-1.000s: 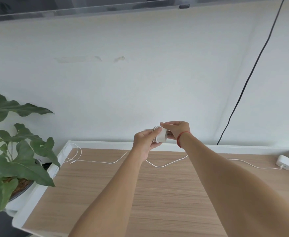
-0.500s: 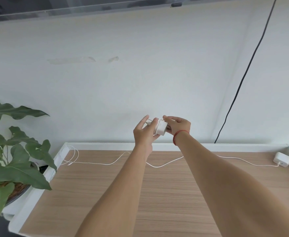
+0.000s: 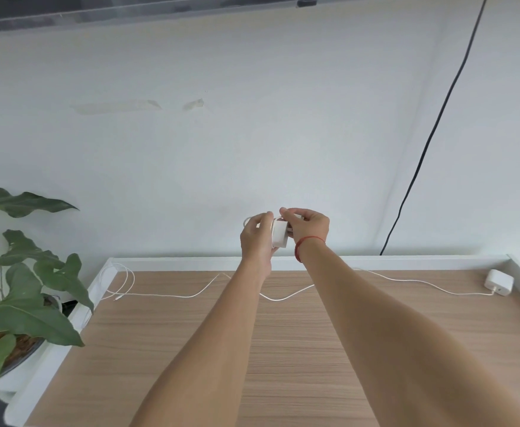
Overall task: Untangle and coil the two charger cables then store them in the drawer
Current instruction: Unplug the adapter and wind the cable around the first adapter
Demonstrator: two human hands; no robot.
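Observation:
Both my hands are raised above the far edge of the wooden desk. My left hand [image 3: 256, 238] grips a white charger block [image 3: 279, 236] with white cable wound around it. My right hand [image 3: 309, 224], with a red band at the wrist, pinches the cable at the top of that block. A second white charger block [image 3: 498, 282] lies at the desk's far right. Its thin white cable [image 3: 172, 295] runs left across the desk and loops at the far left corner. No drawer is in view.
The desk [image 3: 298, 349] has a raised white rim along its back and sides. A potted plant [image 3: 21, 291] with large green leaves stands off the left edge. A black wire [image 3: 431, 140] hangs down the white wall at the right.
My left fingers have closed back around the block after spreading half a second ago. My right fingers moved over the top of it. The view has shifted slightly.

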